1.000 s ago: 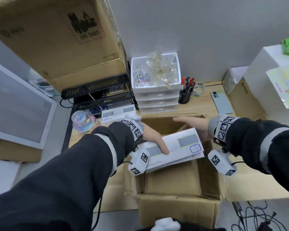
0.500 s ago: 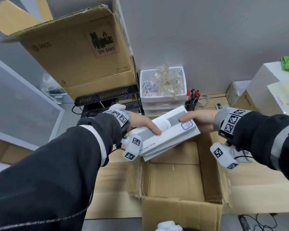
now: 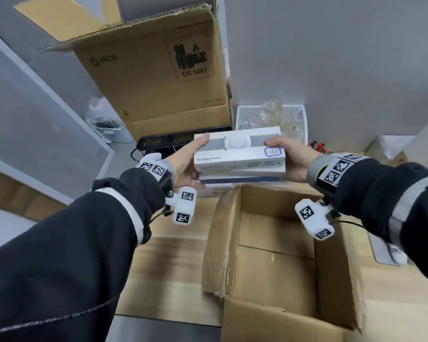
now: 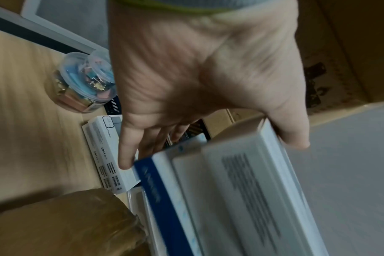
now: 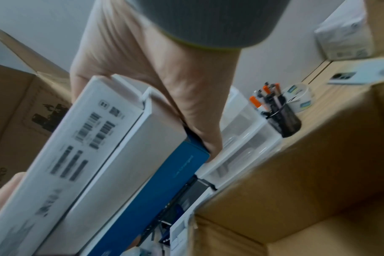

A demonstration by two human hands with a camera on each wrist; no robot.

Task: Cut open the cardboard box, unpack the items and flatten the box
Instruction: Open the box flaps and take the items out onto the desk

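Readable print on two boxes

The tall brown carton (image 3: 153, 70) at the back carries the brand "PICO" and a hazard mark reading "UN 3481". The white product box (image 3: 240, 151) on top of the held stack reads "PICO Motion Tracker" along its front edge; its barcodes, blue stamp and small print are too blurred to read.

head cam high, facing down; wrist cams close along hands, all sharing stacked boxes (image 3: 240, 154).
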